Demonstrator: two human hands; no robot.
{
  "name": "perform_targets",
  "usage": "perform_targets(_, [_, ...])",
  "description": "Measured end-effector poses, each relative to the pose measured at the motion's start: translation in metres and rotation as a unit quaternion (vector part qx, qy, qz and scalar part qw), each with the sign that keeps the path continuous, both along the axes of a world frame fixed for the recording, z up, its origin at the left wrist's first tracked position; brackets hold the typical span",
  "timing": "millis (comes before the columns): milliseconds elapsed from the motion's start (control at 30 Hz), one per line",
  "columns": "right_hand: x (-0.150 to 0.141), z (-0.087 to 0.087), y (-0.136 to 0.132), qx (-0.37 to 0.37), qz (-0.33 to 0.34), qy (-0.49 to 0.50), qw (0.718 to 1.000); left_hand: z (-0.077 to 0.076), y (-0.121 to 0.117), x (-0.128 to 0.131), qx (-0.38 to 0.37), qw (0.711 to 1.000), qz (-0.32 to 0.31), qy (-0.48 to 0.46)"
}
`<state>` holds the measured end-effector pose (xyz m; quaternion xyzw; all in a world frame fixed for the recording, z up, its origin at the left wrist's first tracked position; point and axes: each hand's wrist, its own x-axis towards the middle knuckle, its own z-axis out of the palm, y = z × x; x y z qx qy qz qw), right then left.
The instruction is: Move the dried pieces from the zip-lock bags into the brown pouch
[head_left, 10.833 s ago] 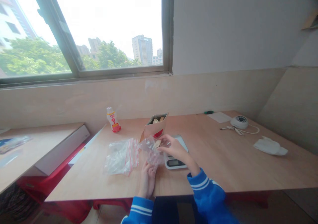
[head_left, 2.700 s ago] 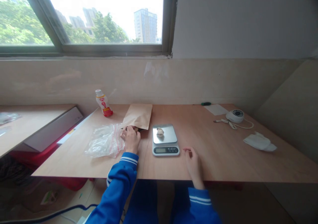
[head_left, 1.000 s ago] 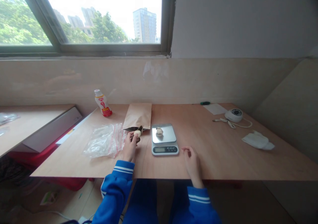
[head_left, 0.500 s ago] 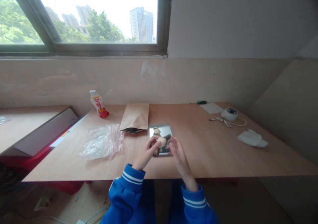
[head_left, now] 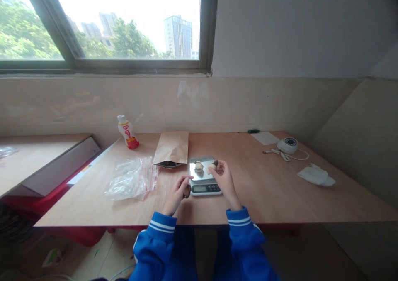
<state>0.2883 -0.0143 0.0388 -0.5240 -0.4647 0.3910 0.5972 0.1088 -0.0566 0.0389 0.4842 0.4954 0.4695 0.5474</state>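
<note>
A digital kitchen scale (head_left: 205, 189) with a steel platform lies in front of me. One pale-sided dried mushroom (head_left: 198, 167) rests on the left half of its platform. At the platform's right side, my right hand (head_left: 224, 176) has its fingers closed on another dried mushroom (head_left: 212, 167), pale with a dark part; whether it touches the steel I cannot tell. My left hand (head_left: 178, 194), just left of the scale's display, is closed around a brown dried mushroom (head_left: 187, 191), partly hidden by the fingers. Behind the scale's left corner lies a brown paper pouch (head_left: 172, 146), its mouth facing me.
A clear zip bag (head_left: 130, 179) lies left of the pouch, with a red-and-white bottle (head_left: 128, 132) behind it. To the right are a white round device (head_left: 287, 145) with a cable, white paper (head_left: 265, 138), a green-handled tool (head_left: 253, 131) and a crumpled white cloth or tissue (head_left: 317, 175).
The pale mushroom has passed from my left hand to my right, which now holds it at the platform. My left hand has drawn back left and down, uncovering the scale's display.
</note>
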Motion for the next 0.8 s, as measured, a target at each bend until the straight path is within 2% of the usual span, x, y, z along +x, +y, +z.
perform_targets(67, [0.004,-0.003,0.009,0.013,-0.023,-0.066,0.997,-0.011,0.002,-0.011,-0.008,0.999,0.038,0.014])
perform_targets(133, [0.004,-0.007,0.014,0.012,-0.011,-0.105,0.994,-0.021,0.002,-0.018,-0.022,0.997,0.075,0.011])
perform_targets(267, [0.001,-0.014,0.019,0.009,0.023,-0.118,0.993,-0.033,0.002,-0.024,-0.028,0.993,0.106,-0.041])
perform_targets(433, [0.002,-0.022,0.024,0.031,0.033,-0.092,0.995,-0.038,0.003,-0.025,-0.016,0.989,0.109,-0.099])
perform_targets(600, [0.005,-0.033,0.033,0.052,0.055,-0.074,0.994,-0.041,0.004,-0.026,-0.018,0.988,0.112,-0.108])
perform_targets(800, [0.008,-0.047,0.039,0.093,0.062,-0.184,0.977,-0.035,0.002,-0.027,-0.011,0.977,0.115,-0.177])
